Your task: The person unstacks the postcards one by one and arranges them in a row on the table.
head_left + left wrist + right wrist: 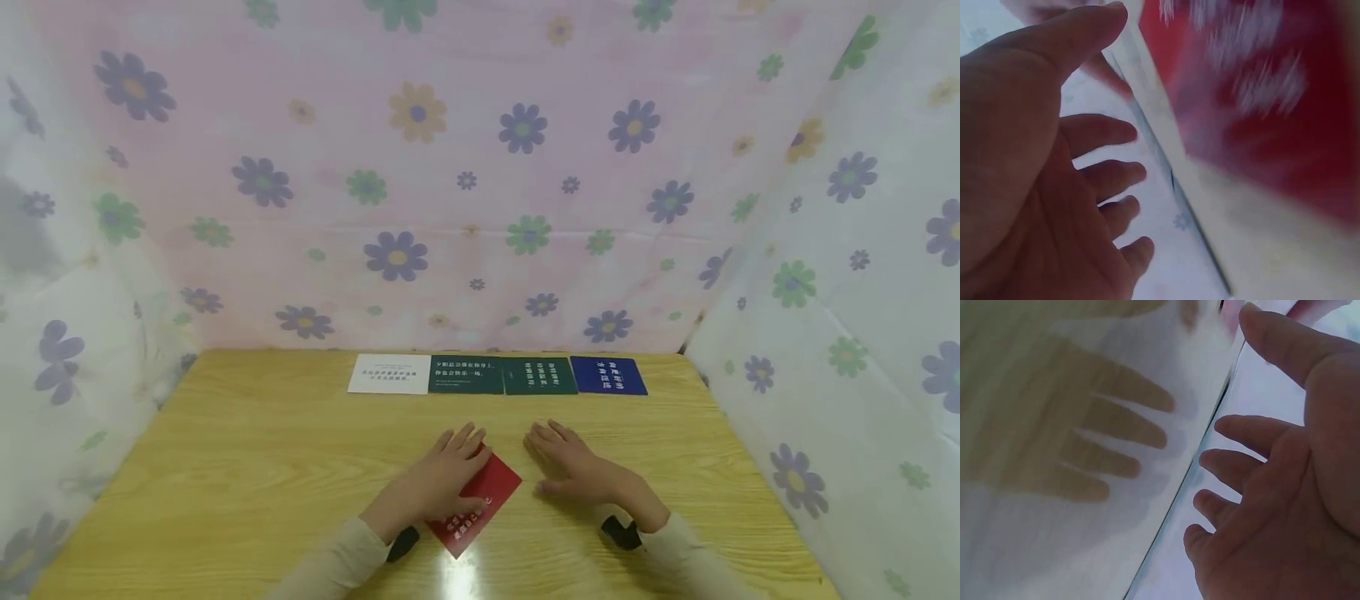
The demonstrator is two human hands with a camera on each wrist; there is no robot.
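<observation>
A red card point(498, 483) with white writing lies askew on the wooden table, partly covered from above by my left hand point(448, 473). In the left wrist view the same red card point(1260, 144) is blurred, and the left palm point(1029, 169) hovers apart from it with fingers loosely extended. My right hand point(581, 472) is over the table just right of the card, holding nothing. Its fingers point(1241, 470) look relaxed and spread in the right wrist view, with their shadow or reflection on the tabletop.
Along the table's point(247, 450) far edge lie a white card point(388, 373), a dark green card point(465, 375), a second green card point(541, 376) and a blue card point(609, 376), side by side. Flower-patterned cloth point(450, 208) encloses the back and both sides.
</observation>
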